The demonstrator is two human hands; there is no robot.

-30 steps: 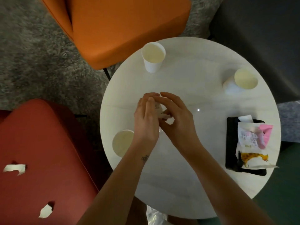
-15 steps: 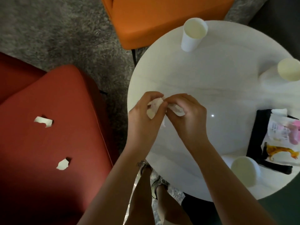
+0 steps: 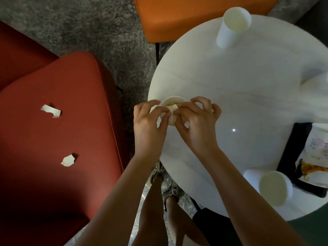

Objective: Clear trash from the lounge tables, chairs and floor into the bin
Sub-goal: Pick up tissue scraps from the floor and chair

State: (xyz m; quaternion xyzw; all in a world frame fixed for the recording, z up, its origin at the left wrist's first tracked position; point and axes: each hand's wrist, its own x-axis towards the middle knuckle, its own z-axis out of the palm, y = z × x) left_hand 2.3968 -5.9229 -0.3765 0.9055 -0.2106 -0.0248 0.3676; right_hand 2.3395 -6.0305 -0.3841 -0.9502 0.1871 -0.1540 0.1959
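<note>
White cups [image 3: 229, 31] on a pale, faintly veined table [image 3: 230, 77]; white scraps [image 3: 51, 110] on the red chair [image 3: 53, 174]; an orange chair [image 3: 186, 18]; mottled grey carpet [image 3: 88, 23]; a black tray [image 3: 291, 148].

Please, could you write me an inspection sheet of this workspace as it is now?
Surface: round white table, pale top.
Job's things: held cup with crumpled paper at its mouth; far cup and near-right cup standing on the table; long paper scrap and small paper scrap on the red chair.
Clutter: printed wrapper lying on a black tray at the right edge.
Grippers: left hand grips the held cup; right hand pinches the crumpled paper.
Cables: nothing seen.
Surroundings: orange chair, grey carpet.
</note>
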